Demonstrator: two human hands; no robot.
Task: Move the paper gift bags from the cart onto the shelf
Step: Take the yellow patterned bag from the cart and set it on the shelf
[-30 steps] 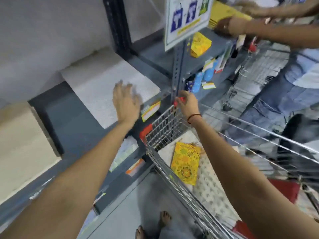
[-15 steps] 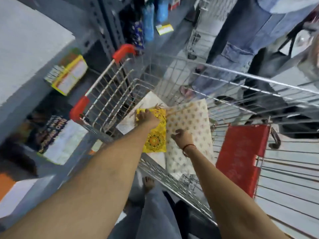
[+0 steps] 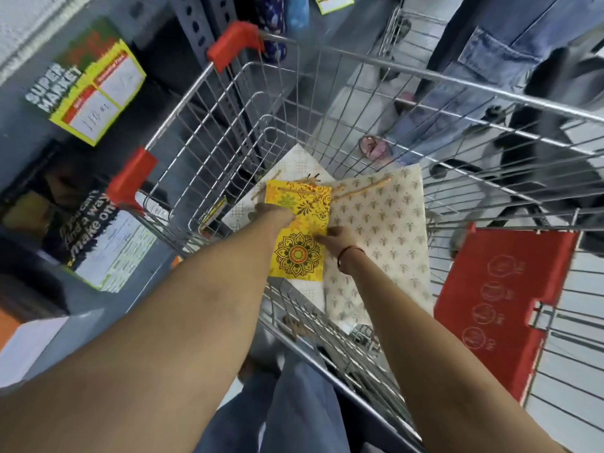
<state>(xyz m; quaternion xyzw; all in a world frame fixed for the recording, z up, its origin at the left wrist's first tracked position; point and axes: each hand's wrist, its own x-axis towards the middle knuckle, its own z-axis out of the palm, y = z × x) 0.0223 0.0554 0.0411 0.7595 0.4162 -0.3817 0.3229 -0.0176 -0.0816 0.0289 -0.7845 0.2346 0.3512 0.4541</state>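
A yellow gift bag point(image 3: 297, 256) with a mandala print lies flat in the wire cart point(image 3: 425, 73). It rests on a cream patterned gift bag point(image 3: 385, 230) and a white gift bag point(image 3: 294, 161). My left hand point(image 3: 271, 212) grips the yellow bag's left edge, its fingers curled out of sight. My right hand point(image 3: 336, 238) rests with fingers stretched onto the bag's right edge. The grey metal shelf point(image 3: 19, 135) stands to the left of the cart.
Price tags point(image 3: 88, 83) hang on the shelf edge, with boxed goods below. The cart's red child-seat flap point(image 3: 500, 305) is at the right. Another person's legs in jeans point(image 3: 457, 93) and a second cart stand beyond the far side. My own legs are below.
My head has tipped further down into the cart. My right hand slid from the cream bag to the yellow bag's right edge. My left hand stays at its left edge.
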